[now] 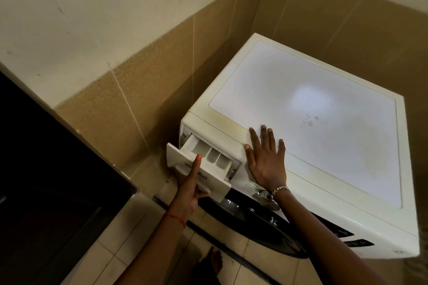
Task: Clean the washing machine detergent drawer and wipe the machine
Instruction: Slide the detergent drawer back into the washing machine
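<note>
Head view: with left hand [190, 190] gripping the part-open drawer [209, 154] and right hand [266, 159] flat on the machine [312, 104], pull straight outward.

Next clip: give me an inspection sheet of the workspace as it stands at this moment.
Surface: washing machine top, white, with a few small specks.
Job's things: detergent drawer pulled partly out, compartments showing; no cloth seen.
Clutter: nothing seen.
Hands: left hand grips the drawer front, thumb on top; right hand lies flat on the machine top, fingers spread.
Cables: nothing seen.
Surroundings: tan wall tiles, tiled floor, dark cabinet at left.
</note>
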A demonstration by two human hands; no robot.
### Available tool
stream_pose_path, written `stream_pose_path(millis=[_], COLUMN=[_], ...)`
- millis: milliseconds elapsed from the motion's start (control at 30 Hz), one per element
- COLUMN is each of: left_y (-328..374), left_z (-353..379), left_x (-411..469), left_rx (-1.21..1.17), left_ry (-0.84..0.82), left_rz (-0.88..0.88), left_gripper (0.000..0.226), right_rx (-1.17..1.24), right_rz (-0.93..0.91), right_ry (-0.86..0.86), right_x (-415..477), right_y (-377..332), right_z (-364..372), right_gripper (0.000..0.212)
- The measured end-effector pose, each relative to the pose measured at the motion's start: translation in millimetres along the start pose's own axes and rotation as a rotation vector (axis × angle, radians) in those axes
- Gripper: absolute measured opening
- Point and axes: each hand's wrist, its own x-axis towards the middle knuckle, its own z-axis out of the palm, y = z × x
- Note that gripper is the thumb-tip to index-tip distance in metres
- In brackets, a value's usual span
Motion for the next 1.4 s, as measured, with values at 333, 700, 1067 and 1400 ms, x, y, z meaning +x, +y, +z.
stream_pose_path(millis=[333,700,1067,1400], left_y=[4,3,-1,-4], left_z=[30,57,66,68], left_x=[24,25,29,32], left_rx=[0.038,-0.052,-0.002,-0.038], left_ry=[0.068,0.084,0.062,0.06], left_rz=[-0.016,0.085,0.063,0.082], left_gripper=[0.118,0.077,0.075,0.071], right_rx=[0.088,0.098,0.061,0.014], right_rz=[0.002,0.002,0.01,0.021], right_ry=[0.014,0.016,0.025,0.038], right_x=[1,2,2,2], right_y=[2,2,0,-2], right_z=[1,1,3,4], right_gripper=[0.067,0.066,0.063,0.059])
